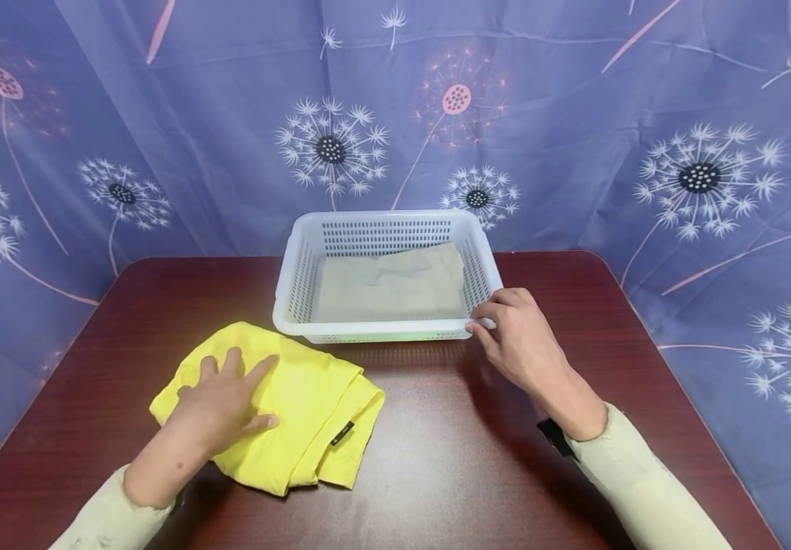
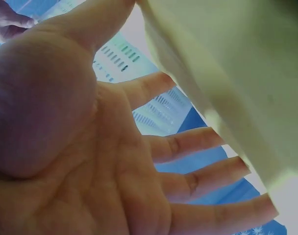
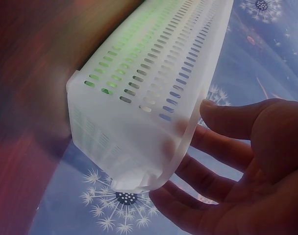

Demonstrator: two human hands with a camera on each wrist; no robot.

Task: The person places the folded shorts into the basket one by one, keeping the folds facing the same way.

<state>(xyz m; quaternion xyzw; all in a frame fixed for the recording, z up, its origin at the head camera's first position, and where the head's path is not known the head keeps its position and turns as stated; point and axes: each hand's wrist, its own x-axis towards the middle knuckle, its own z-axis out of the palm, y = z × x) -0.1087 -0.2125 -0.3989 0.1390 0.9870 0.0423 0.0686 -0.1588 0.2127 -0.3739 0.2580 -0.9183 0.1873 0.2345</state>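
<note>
On the dark red-brown, glossy surface [image 1: 436, 473], at the near left, lies a bright yellow folded cloth [image 1: 299, 405] with a small black tag [image 1: 342, 433] on its right part. Its longer extent runs roughly left to right, and its layered, folded edges face right and near. The person's left hand [image 1: 216, 405] rests on the cloth's left part, its fingers apart and fairly straight, pointing far; cloth shows on both sides of them. The left wrist view adds the palm and the straight, spread fingers, their tips hidden at the cloth's edge.

Farther and to the right, the person's right hand [image 1: 522, 344] grips the near right corner of a white, translucent plastic basket [image 1: 381, 328], rectangular and slotted, with its long axis left to right. The basket stands just beyond the yellow cloth. The right wrist view shows what the head view hides: the rim lies between thumb and curled fingers, some of which show dimly through the plastic. Only the head view shows the inside, where a grey-beige cloth [image 1: 395, 283] lies flat, also longer left to right. Behind hangs a blue-violet curtain [image 1: 230, 137] printed with dandelions.
</note>
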